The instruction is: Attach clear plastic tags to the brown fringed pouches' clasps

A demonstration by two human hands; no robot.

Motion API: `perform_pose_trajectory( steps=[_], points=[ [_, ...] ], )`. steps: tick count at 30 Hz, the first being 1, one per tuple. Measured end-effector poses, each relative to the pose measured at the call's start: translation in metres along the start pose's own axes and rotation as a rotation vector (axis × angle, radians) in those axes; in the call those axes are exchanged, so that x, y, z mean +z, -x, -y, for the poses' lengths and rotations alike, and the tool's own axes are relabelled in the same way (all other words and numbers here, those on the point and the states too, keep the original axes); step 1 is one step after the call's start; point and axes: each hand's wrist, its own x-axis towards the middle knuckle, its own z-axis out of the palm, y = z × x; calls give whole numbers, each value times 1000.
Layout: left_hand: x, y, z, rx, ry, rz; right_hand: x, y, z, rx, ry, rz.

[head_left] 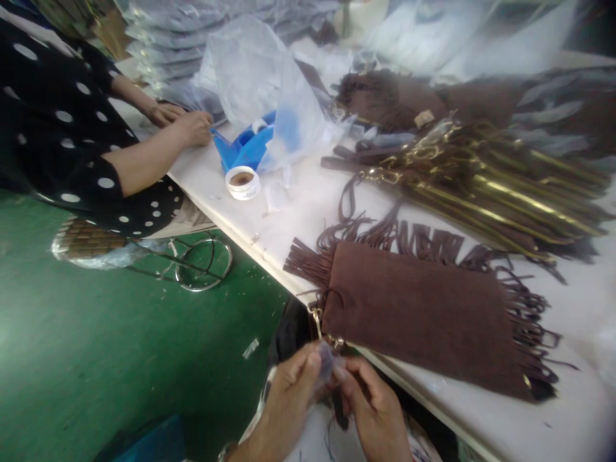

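Observation:
A brown suede fringed bag (423, 314) lies flat on the white table (308, 212), its gold clasp corner (320, 321) hanging over the near edge. Just below that corner, my left hand (289, 391) and my right hand (370, 401) meet, both pinching a small clear plastic piece (328, 362) between their fingertips. Both hands are below the table edge, close to my lap.
A pile of brown straps with gold chains (481, 179) and more fringed bags (394, 96) lie farther back. A tape roll (242, 182), blue item (245, 147) and clear plastic bag (260, 83) sit left. A person in a polka-dot top (62, 128) works there. Green floor (120, 359) lies below.

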Motion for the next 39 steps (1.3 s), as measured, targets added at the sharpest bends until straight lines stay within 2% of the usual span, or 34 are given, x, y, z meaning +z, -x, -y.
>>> perform_pose_trajectory(
  steps=[3, 12, 18, 24, 28, 34, 39],
  points=[
    [-8, 1, 3, 39, -105, -7, -2, 1, 4, 9, 81, -24],
    [-10, 0, 15, 24, -14, 73, -4, 1, 12, -17, 120, -81],
    [-13, -2, 8, 45, -61, 67, -3, 3, 21, -44, 114, -91],
    [-6, -3, 2, 26, -35, 43, -2, 5, 23, -42, 147, -153],
    [-2, -5, 1, 18, 35, 35, 0, 6, 27, -50, 196, -234],
    [1, -10, -2, -24, 176, 34, 3, 3, 25, -140, 323, -335],
    [13, -15, 1, -129, 441, -44, 2, 0, 25, -297, 414, -374]
  ],
)
